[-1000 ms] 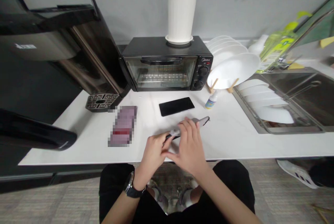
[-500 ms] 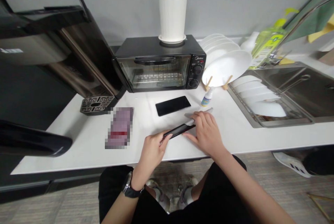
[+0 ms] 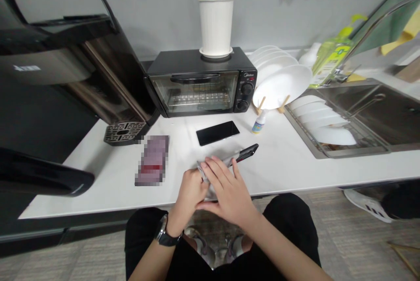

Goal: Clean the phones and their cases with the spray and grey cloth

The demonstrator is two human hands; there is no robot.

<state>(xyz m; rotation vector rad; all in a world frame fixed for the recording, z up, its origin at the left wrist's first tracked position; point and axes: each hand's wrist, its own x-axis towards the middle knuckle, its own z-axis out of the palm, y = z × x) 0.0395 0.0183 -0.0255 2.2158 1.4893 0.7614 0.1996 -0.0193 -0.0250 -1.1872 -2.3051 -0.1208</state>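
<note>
A dark phone (image 3: 246,153) is held tilted just above the white counter (image 3: 288,163), its far end sticking out to the right. My left hand (image 3: 190,191) grips the phone's near end. My right hand (image 3: 226,187) lies over the phone with fingers stretched out, pressing a grey cloth or film (image 3: 210,165) against it. A second black phone (image 3: 217,132) lies flat on the counter just beyond my hands. A small white dropper bottle (image 3: 259,123) stands to the right of it.
A black toaster oven (image 3: 200,82) with a white utensil holder (image 3: 215,23) stands at the back. White plates (image 3: 285,84) lean in a rack beside a sink (image 3: 370,110). A blurred purple packet (image 3: 152,158) and a large black appliance (image 3: 65,80) sit left.
My right hand moved back from the phone's far right end to the left, now lying over the phone's near part beside my left hand. The phone's far end is uncovered.
</note>
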